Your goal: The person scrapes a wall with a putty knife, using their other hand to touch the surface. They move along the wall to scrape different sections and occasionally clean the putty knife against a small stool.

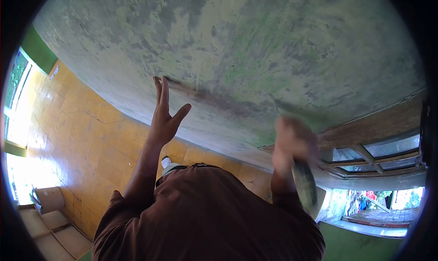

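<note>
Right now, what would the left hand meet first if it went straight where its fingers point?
The left hand would likely meet the mottled wall first; whether they touch now is unclear.

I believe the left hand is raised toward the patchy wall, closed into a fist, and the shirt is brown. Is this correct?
Not quite: the head view shows the left hand open, not closed into a fist. It is raised toward the patchy wall, and the shirt is brown.
</note>
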Motion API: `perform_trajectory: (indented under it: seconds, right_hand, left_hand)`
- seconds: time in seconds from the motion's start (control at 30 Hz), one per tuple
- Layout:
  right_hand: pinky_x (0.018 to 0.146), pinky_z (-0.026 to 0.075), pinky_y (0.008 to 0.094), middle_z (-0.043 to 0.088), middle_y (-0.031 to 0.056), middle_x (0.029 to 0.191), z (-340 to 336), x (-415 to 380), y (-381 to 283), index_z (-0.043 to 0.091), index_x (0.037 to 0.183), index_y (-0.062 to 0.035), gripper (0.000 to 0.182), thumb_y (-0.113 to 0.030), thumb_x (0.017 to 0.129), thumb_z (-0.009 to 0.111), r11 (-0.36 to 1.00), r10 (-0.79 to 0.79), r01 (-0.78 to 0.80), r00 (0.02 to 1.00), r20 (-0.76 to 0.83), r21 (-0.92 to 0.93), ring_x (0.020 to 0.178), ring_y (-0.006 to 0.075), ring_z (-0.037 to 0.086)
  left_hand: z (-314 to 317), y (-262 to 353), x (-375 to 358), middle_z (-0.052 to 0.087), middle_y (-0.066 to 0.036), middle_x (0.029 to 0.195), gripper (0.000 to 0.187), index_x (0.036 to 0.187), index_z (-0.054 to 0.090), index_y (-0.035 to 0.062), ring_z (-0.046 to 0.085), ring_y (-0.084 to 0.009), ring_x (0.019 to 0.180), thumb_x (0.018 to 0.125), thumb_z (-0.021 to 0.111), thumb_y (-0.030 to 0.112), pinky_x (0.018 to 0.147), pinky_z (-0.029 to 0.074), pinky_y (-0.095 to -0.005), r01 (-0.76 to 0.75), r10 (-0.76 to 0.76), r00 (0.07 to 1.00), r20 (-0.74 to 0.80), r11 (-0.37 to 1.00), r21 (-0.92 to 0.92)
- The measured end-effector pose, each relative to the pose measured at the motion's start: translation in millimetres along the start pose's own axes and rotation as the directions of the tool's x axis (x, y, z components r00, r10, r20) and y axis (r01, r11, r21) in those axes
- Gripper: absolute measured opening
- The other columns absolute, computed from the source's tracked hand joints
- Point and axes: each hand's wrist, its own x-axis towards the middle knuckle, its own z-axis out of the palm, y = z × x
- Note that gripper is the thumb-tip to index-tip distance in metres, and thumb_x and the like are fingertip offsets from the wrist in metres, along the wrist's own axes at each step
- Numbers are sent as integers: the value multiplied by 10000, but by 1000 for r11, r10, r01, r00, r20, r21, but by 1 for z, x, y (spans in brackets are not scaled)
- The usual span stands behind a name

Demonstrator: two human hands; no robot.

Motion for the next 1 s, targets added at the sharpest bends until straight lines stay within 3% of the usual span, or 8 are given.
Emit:
perform_trajectory:
  seconds: [0.07, 0.17, 0.2, 0.5, 0.6, 0.77, 0.83, 1.0]
  right_hand:
    - [384, 295, 274, 419, 9, 523, -3, 2, 1, 461, 718, -57, 326, -236, 858, 695, 990, 130, -128, 991, 25, -58, 398, 137, 347]
    - [376, 279, 296, 415, 20, 519, 6, -1, -22, 458, 719, -49, 354, -270, 860, 697, 992, 103, -110, 989, -106, -61, 395, 145, 347]
    - [374, 275, 297, 413, 19, 516, 2, 3, -18, 459, 700, -49, 339, -238, 863, 688, 995, -13, 15, 1000, -27, 102, 388, 145, 345]
    - [372, 287, 292, 429, 23, 521, -1, 7, -11, 466, 690, -43, 276, -153, 833, 675, 995, -48, 40, 995, 83, 93, 385, 144, 349]
    - [385, 260, 258, 375, -14, 505, 0, 9, 2, 401, 672, -82, 424, -360, 913, 613, 987, 133, -133, 991, 0, -90, 380, 104, 300]
    - [377, 240, 285, 372, 1, 504, 0, 7, -3, 402, 682, -65, 417, -343, 916, 607, 996, -74, 73, 997, 18, 60, 391, 113, 301]
    - [405, 359, 305, 421, 12, 505, -3, 3, 4, 459, 671, -65, 393, -314, 850, 705, 986, 154, -154, 988, 2, -61, 394, 175, 374]
    - [391, 309, 314, 429, 24, 540, 1, 4, -15, 477, 698, -57, 346, -273, 866, 688, 989, 132, -134, 990, -40, -57, 398, 171, 371]
  left_hand:
    - [2, 0, 1, -62, -265, 1540, 927, 1499, 35, 43, -26, -351, 1442, 869, 664, 300, 1145, 130, -439, -16, 15, 1000, -8, 1000, -13]
    - [-2, 0, 3, -66, -264, 1539, 930, 1500, 31, 45, -28, -352, 1442, 868, 666, 295, 1145, 130, -438, -8, 8, 1000, -3, 1000, 10]
    - [-2, 1, 3, -67, -263, 1539, 933, 1500, 28, 46, -28, -351, 1442, 867, 667, 297, 1145, 131, -440, -15, 15, 1000, -6, 1000, 10]
    - [0, 0, 1, -72, -276, 1534, 939, 1500, 17, 45, -41, -357, 1440, 868, 667, 291, 1143, 126, -444, -17, 17, 1000, 3, 1000, 4]
    - [2, -2, 1, -72, -275, 1534, 939, 1500, 17, 48, -41, -359, 1439, 867, 668, 287, 1143, 127, -445, -35, 35, 999, 4, 999, 13]
    - [-1, -1, 1, -69, -270, 1537, 940, 1501, 17, 53, -38, -360, 1439, 865, 670, 283, 1143, 130, -444, -23, 23, 1000, 9, 999, 31]
    - [0, 0, 0, -70, -270, 1536, 939, 1501, 16, 52, -38, -360, 1439, 867, 667, 288, 1143, 134, -441, -38, 38, 999, 5, 999, 18]
    - [-1, 1, 3, -71, -270, 1536, 942, 1501, 16, 53, -36, -361, 1439, 867, 666, 302, 1142, 140, -440, -31, 31, 1000, -1, 998, 48]
